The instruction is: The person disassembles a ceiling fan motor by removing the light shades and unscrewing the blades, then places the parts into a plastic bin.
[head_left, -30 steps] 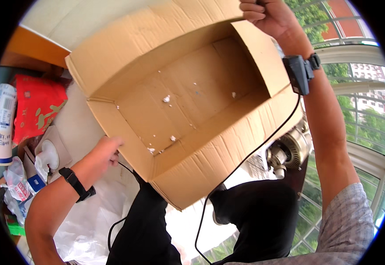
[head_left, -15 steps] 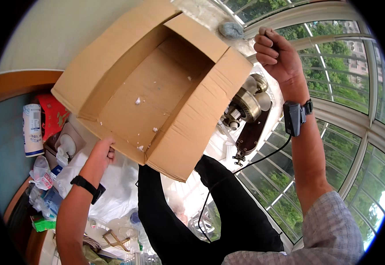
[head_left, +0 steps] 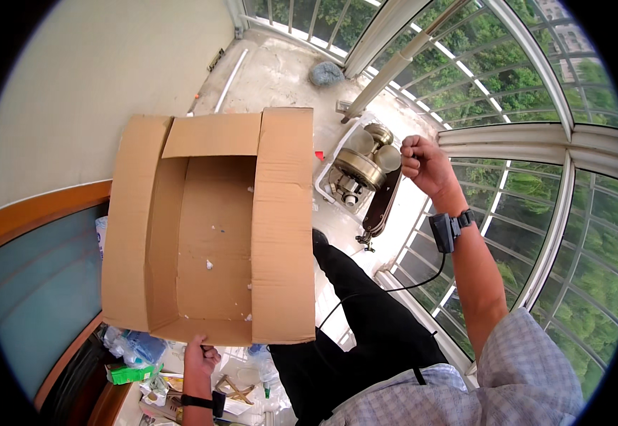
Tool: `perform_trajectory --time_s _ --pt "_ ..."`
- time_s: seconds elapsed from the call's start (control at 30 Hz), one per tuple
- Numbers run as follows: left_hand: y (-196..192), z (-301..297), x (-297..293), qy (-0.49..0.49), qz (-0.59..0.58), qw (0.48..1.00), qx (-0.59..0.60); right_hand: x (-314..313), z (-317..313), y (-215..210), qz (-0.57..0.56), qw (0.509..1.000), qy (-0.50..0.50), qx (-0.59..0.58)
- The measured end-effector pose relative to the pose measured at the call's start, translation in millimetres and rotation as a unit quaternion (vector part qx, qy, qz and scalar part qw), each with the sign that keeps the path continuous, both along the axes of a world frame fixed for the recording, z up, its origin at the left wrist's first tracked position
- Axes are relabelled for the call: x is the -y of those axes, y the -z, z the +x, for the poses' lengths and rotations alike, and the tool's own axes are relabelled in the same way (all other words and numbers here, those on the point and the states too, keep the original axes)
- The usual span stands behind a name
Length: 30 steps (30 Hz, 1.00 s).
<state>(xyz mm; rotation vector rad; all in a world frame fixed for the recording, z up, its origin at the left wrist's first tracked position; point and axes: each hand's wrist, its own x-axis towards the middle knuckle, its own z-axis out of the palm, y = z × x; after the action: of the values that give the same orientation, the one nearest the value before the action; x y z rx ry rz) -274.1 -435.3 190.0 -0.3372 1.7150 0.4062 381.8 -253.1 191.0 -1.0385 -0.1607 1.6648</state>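
A big open cardboard box (head_left: 282, 234) hangs in front of me, its flaps folded outward and a few white crumbs on its inner floor. My left hand (head_left: 201, 356) is closed on the box's near flap. Off to the right, apart from the box, my right hand (head_left: 428, 167) is raised with fingers curled together; whatever they may hold is hidden. Below and beside that hand lies a brass ceiling fan motor (head_left: 359, 169) with glass shades (head_left: 387, 157), next to dark brown fan blades (head_left: 382, 206).
Barred windows (head_left: 508, 206) run along the right. A round grey stone-like lump (head_left: 326, 73) and a white pole (head_left: 232, 78) lie on the far floor. At the lower left are plastic bags (head_left: 137, 346), a green packet (head_left: 130, 374) and other clutter. A cable (head_left: 394, 289) hangs from my right wrist.
The box has swung down and left, turning more upright in view, with my left hand still on its flap. My right hand has lowered and stays closed. The view has shifted.
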Motion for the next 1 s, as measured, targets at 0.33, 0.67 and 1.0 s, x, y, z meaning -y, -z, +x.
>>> perform_trajectory --time_s 0.33,0.67,1.0 --pt "-66 -7 158 -0.13 0.037 0.985 0.111 109 -57 13 -0.171 0.979 -0.111 0.024" --pt "-88 -6 294 -0.293 0.071 0.943 0.142 112 -181 1 -0.205 0.902 -0.367 0.097" --pt "-84 7 409 -0.496 0.132 0.833 0.206 107 -245 -17 -0.176 0.849 -0.473 0.156"
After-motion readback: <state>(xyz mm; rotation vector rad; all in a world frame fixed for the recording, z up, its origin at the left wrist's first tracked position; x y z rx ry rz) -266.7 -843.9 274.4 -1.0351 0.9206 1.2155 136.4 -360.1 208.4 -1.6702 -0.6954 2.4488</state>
